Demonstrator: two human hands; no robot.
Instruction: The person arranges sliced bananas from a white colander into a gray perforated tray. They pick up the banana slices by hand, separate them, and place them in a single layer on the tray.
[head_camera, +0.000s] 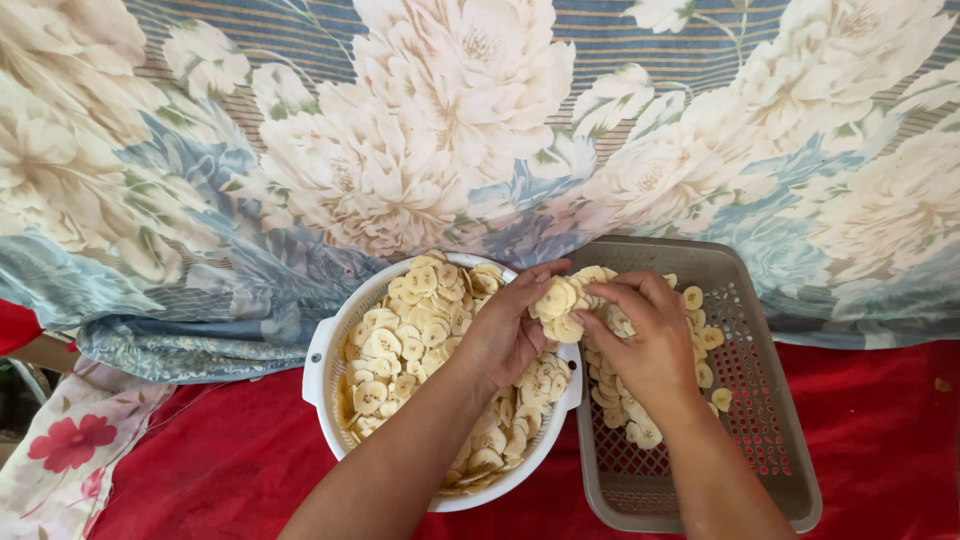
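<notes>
Holding a clump of banana slices (558, 300) between left hand (505, 330) and right hand (650, 345), fingers closed, above white colander (322, 360) rim beside grey basket (770, 400); slices look sticky, probably; some could drop onto red cloth (230, 460).

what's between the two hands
A clump of banana slices, pinched by the left hand and right hand above the white bowl's rim, in the head view.
</notes>
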